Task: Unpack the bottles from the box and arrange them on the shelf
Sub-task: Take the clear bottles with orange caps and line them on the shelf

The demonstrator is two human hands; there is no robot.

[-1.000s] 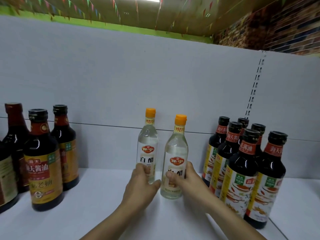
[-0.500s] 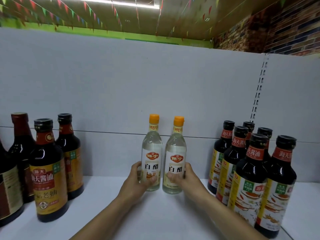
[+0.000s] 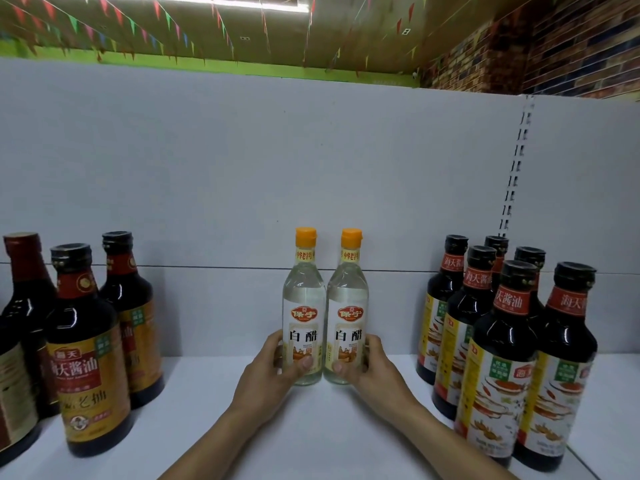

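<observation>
White shelf board runs under our forearms. Nearest to us on it stand the dark soy sauce bottles, the right cluster crowding in beside our right forearm and the left cluster standing well apart from our left, with a bare lane between the two groups. Up that lane our left hand wraps its fingers round the lower body of the left vinegar bottle, thumb laid across the label, and our right hand grasps the right vinegar bottle likewise. Both clear bottles stand upright on the shelf, sides touching, orange caps level, labels facing us. Behind them rises the grey back panel with a slotted upright; beyond hang coloured bunting and a brick wall.
</observation>
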